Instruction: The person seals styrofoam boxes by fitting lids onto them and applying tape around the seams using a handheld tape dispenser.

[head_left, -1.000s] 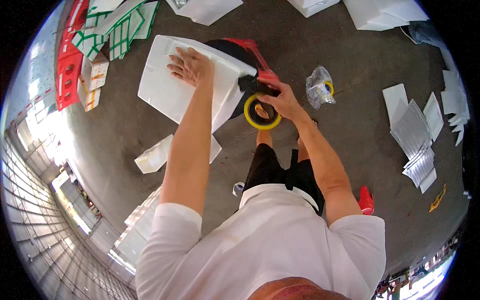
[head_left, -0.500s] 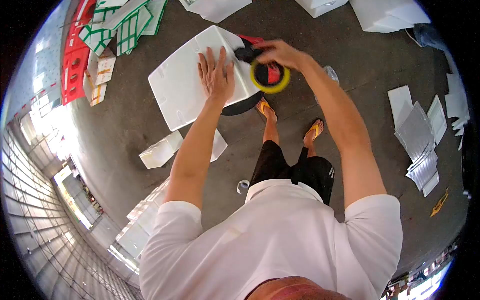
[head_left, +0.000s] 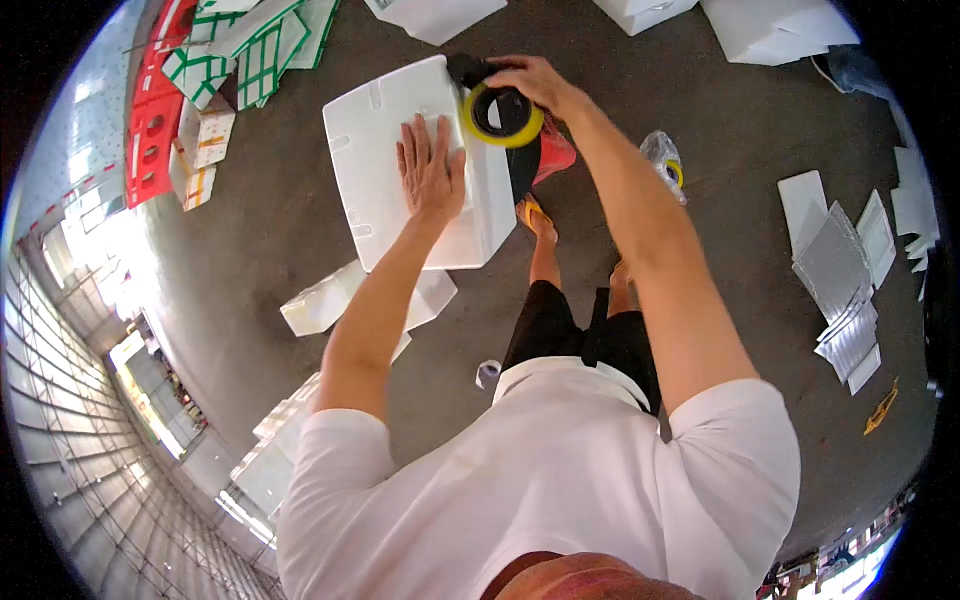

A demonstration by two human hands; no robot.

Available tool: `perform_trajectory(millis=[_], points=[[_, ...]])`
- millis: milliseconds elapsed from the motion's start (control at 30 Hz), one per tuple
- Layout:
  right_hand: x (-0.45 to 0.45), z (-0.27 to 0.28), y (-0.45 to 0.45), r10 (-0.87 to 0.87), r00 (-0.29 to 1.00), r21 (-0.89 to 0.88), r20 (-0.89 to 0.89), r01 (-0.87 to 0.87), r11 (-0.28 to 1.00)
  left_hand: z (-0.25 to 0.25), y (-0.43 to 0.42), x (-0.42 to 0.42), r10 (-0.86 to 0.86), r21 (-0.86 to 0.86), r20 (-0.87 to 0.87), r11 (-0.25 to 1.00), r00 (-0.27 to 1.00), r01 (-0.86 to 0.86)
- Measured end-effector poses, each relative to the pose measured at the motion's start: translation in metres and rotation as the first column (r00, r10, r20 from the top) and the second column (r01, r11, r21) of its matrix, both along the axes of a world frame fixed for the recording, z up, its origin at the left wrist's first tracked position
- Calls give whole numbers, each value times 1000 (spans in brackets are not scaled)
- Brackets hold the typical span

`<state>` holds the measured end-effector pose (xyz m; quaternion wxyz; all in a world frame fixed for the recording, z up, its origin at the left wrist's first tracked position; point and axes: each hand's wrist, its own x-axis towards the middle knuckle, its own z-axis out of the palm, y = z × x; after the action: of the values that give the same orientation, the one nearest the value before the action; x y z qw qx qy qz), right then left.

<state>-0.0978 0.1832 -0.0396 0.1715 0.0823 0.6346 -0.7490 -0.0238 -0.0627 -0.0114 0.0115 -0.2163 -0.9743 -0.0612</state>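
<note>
The white box [head_left: 375,140] sits ahead of the person, a little to the left, its broad face upward. It rests at least partly on a dark round support [head_left: 524,168], with a red thing [head_left: 557,155] at its right; the box hides most of both.

The left hand [head_left: 432,178] lies palm down on that upper face, fingers spread, toward its right side. The right hand [head_left: 535,85] is wrapped around the dispenser [head_left: 466,70], whose black head is at the box's far right corner; the yellow-rimmed roll [head_left: 505,140] hangs beside the right wall. Whether the head touches the foam cannot be told.

As for how far things have got, the box looks whole and the dispenser is at its edge. No strip can be made out on the upper face, though clear tape would hardly show here, so how much is taped and how much remains is unclear. Whether that face is lid or base is also unclear.

Neither hand touches the small boxes [head_left: 322,303] on the floor [head_left: 720,120] to the near left, the bagged roll [head_left: 663,165] to the right, the spare roll [head_left: 488,374] nearer the person, or the foam sheets [head_left: 833,265] well to the right.
</note>
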Motion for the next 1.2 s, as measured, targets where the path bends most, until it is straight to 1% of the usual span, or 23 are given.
perform_trajectory(millis=[67,133,167,267,300,333,433,500,533,567,600,633,667,733,800,833,867,900,933,967,1033,1133,1200], points=[[-4,-20,-2,13,999,-4,-34,-13,1000,3,11,-5,65,27,-8,998,998,-64],[10,-25,10,308,949,59,-60,-305,951,1,25,-10,148,65,-16,987,989,-146],[40,-4,19,362,932,-77,-22,-363,929,1,30,-15,229,100,-16,969,973,-226],[134,-5,43,397,914,-127,83,-386,914,-4,47,-29,366,163,-13,919,931,-359],[164,-2,53,340,940,-120,40,-334,935,-6,51,-33,441,153,-6,887,898,-435],[186,6,62,320,940,-43,115,-317,947,-7,56,-36,511,145,-2,851,860,-505],[206,14,57,213,959,-104,186,-197,975,-13,62,-49,588,193,8,793,809,-579],[183,5,49,-104,994,-147,23,107,983,-10,73,-70,733,160,20,669,680,-726],[167,7,48,-165,984,-187,67,175,967,-10,71,-66,728,163,16,674,685,-720],[146,6,50,-221,969,-225,110,241,944,-13,67,-59,503,117,-48,861,863,-496],[118,-4,53,-204,974,-173,97,218,960,-16,63,-52,235,53,-99,972,967,-231],[91,-15,54,-189,978,-125,88,199,972,-8,54,-28,4,0,-82,1000,997,-4],[67,-8,58,-142,987,-60,74,147,987,-7,43,-9,-66,13,-53,998,996,67],[49,5,71,-11,993,22,114,9,1000,0,56,-10,34,42,-5,999,999,-34],[64,-6,80,162,983,35,-83,-159,987,3,67,-18,92,40,-5,995,996,-92],[90,-9,83,192,977,15,-95,-191,981,1,72,-21,158,36,-9,987,987,-158],[125,-3,82,218,971,-213,97,-193,958,1,77,-26,163,40,-6,986,987,-163],[160,13,78,193,981,-52,-17,-194,980,1,84,-33,250,62,-3,966,968,-249],[190,22,81,172,975,-131,140,-154,979,0,89,-39,332,82,3,940,943,-331],[218,10,77,140,977,-79,159,-129,989,-1,91,-41,333,88,4,939,943,-332],[245,17,70,123,982,-145,147,-101,984,-2,91,-42,354,46,9,934,935,-354],[230,25,47,123,962,-159,245,-85,984,-1,95,-43,370,107,37,922,928,-372],[207,43,25,354,928,185,116,-370,910,-1,99,-53,410,109,42,904,911,-412]])
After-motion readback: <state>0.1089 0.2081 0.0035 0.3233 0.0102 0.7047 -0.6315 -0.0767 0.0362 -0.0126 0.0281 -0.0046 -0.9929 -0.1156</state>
